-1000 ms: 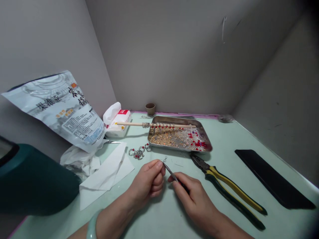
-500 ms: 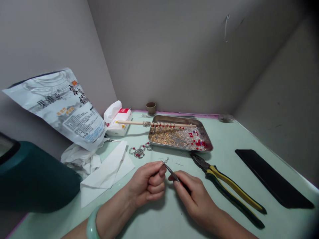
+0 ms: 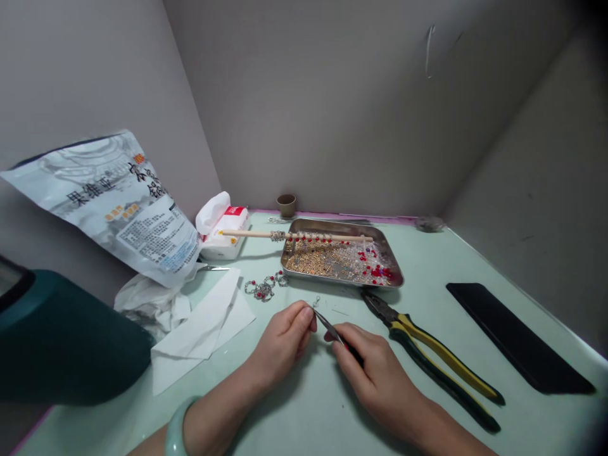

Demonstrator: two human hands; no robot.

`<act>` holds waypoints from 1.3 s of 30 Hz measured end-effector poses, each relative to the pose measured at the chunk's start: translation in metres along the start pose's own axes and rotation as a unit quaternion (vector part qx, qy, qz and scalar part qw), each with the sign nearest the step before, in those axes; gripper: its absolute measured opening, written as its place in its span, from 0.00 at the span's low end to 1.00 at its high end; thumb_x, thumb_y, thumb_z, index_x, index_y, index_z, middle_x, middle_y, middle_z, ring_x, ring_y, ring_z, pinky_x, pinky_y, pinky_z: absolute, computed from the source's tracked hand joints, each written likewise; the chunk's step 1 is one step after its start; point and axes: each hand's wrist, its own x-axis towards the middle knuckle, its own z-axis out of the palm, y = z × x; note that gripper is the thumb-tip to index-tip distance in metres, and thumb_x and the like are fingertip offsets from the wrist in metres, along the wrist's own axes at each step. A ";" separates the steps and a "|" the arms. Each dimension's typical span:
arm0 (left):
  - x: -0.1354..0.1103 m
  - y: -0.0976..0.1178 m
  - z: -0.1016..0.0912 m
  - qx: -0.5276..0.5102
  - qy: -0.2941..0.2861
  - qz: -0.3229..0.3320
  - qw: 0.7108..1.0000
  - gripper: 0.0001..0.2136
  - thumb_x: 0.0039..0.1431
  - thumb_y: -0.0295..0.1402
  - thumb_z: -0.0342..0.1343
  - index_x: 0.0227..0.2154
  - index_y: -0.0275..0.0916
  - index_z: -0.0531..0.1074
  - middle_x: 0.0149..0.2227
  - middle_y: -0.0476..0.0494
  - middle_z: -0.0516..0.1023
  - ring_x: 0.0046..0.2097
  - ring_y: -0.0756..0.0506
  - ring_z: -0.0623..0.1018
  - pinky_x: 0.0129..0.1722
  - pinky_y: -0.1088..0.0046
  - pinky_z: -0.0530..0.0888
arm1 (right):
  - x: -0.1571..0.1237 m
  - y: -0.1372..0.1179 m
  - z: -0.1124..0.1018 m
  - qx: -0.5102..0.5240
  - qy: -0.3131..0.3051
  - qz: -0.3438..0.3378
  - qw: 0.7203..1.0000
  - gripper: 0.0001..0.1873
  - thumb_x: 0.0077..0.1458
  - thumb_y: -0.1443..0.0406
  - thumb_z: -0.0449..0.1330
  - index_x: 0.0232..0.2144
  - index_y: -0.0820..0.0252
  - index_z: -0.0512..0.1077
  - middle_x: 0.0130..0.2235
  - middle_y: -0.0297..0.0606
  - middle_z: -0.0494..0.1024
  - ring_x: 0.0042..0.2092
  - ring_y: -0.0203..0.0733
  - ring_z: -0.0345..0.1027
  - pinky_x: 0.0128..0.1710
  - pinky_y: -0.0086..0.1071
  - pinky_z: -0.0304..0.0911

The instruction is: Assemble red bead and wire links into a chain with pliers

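Note:
My left hand [image 3: 284, 339] pinches a small silver wire piece [image 3: 315, 302] between thumb and fingertips, low at the centre. My right hand [image 3: 371, 369] grips slim dark pliers [image 3: 327, 324] whose tip meets that wire piece. Just beyond my hands lie finished beaded wire rings [image 3: 264, 288] and a metal tray [image 3: 394, 263] filled with gold, clear and red beads. A wooden stick [image 3: 251, 234] strung with beaded rings rests across the tray's far edge.
Yellow-handled pliers [image 3: 437, 355] lie right of my hands. A black flat case [image 3: 515, 337] sits at the far right. White paper sheets [image 3: 202, 329], a crumpled bag [image 3: 118, 202], a tissue pack [image 3: 223, 231] and a small cup [image 3: 286, 204] stand left and behind. A dark teal object [image 3: 61, 342] fills the left edge.
My left hand's fingers shifted slightly on the wire piece, and both hands stay together at the same spot. Nothing else moved.

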 end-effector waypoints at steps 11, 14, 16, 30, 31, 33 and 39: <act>0.000 0.000 -0.013 -0.265 -0.173 -0.088 0.944 0.13 0.63 0.39 0.46 0.25 0.38 0.63 0.13 0.62 0.44 0.14 0.57 0.42 0.09 0.85 0.52 | 0.000 0.008 0.005 -0.006 0.005 -0.060 0.998 0.08 0.62 0.68 0.47 0.35 0.60 0.66 0.30 0.37 0.69 0.30 0.38 0.61 0.32 0.32 0.56; -0.001 0.002 -0.016 -0.300 -0.217 -0.108 0.922 0.12 0.63 0.37 0.46 0.26 0.38 0.63 0.13 0.62 0.44 0.13 0.57 0.41 0.09 0.85 0.53 | 0.000 0.010 0.004 -0.003 0.002 -0.083 0.997 0.07 0.61 0.68 0.47 0.34 0.60 0.65 0.30 0.37 0.68 0.31 0.38 0.60 0.32 0.32 0.56; -0.002 0.004 -0.017 -0.313 -0.244 -0.118 0.910 0.12 0.63 0.38 0.46 0.26 0.38 0.63 0.13 0.62 0.43 0.13 0.57 0.41 0.09 0.85 0.53 | 0.000 0.011 0.002 -0.001 0.000 -0.098 0.995 0.07 0.61 0.69 0.47 0.35 0.60 0.65 0.30 0.37 0.68 0.31 0.38 0.60 0.32 0.32 0.56; 0.001 0.007 -0.011 -0.289 -0.180 -0.099 0.935 0.12 0.62 0.35 0.47 0.28 0.34 0.69 0.14 0.59 0.50 0.15 0.56 0.48 0.13 0.82 0.61 | 0.004 0.010 -0.001 0.067 -0.011 -0.047 0.997 0.08 0.62 0.67 0.48 0.35 0.60 0.67 0.32 0.36 0.71 0.33 0.38 0.64 0.34 0.30 0.58; 0.001 0.007 -0.010 -0.276 -0.162 -0.088 0.943 0.11 0.62 0.35 0.47 0.29 0.34 0.70 0.15 0.58 0.52 0.15 0.56 0.49 0.13 0.81 0.63 | 0.004 0.009 -0.001 0.063 -0.005 -0.042 0.997 0.08 0.62 0.67 0.48 0.35 0.60 0.67 0.32 0.36 0.71 0.33 0.38 0.64 0.34 0.30 0.58; 0.001 0.005 -0.008 -0.255 -0.138 -0.069 0.955 0.11 0.62 0.35 0.47 0.30 0.34 0.70 0.16 0.57 0.56 0.15 0.56 0.52 0.15 0.79 0.67 | 0.004 0.009 -0.002 0.052 0.003 -0.036 0.998 0.08 0.61 0.66 0.48 0.35 0.60 0.67 0.31 0.36 0.71 0.32 0.38 0.63 0.33 0.31 0.58; 0.003 0.001 -0.006 -0.227 -0.113 -0.040 0.966 0.11 0.63 0.34 0.47 0.31 0.34 0.70 0.15 0.56 0.59 0.14 0.57 0.52 0.15 0.79 0.69 | 0.004 0.009 -0.003 0.024 0.011 -0.034 0.999 0.06 0.60 0.68 0.50 0.34 0.60 0.67 0.32 0.37 0.70 0.33 0.39 0.62 0.33 0.31 0.57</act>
